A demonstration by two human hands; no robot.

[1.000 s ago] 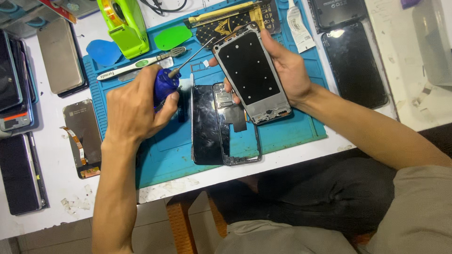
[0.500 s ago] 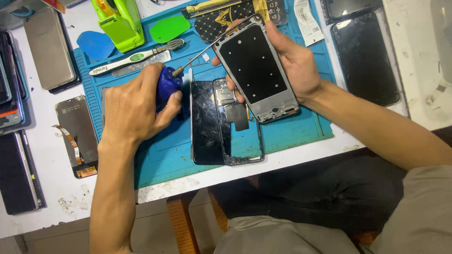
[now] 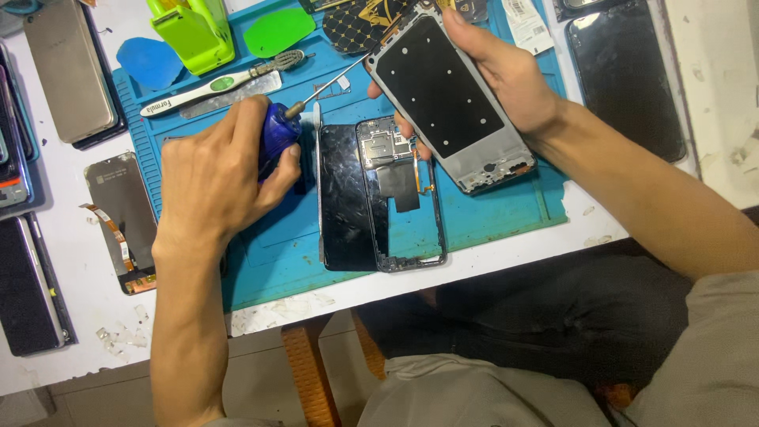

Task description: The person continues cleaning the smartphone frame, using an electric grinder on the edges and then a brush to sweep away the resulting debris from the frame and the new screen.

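My left hand [image 3: 217,170] grips a blue-handled screwdriver [image 3: 278,136] whose thin shaft points up-right, its tip at the top left corner of a phone middle frame [image 3: 447,99]. My right hand [image 3: 506,75] holds that dark frame tilted above the blue work mat [image 3: 506,209]. Below the frame, flat on the mat, lie a cracked black screen panel [image 3: 345,198] and an opened phone body [image 3: 403,198] with a flex cable showing.
Lime green tool [image 3: 192,32], green pick [image 3: 278,32], blue pick [image 3: 150,62] and white-green pry tool [image 3: 213,85] lie at the mat's top. Several phones and screens [image 3: 67,71] line the left table side; a dark phone [image 3: 624,79] lies right. Table edge runs near my lap.
The view has drifted so the mat sits higher in frame. Both hands keep their grip; the screwdriver tip stays at the frame's corner.
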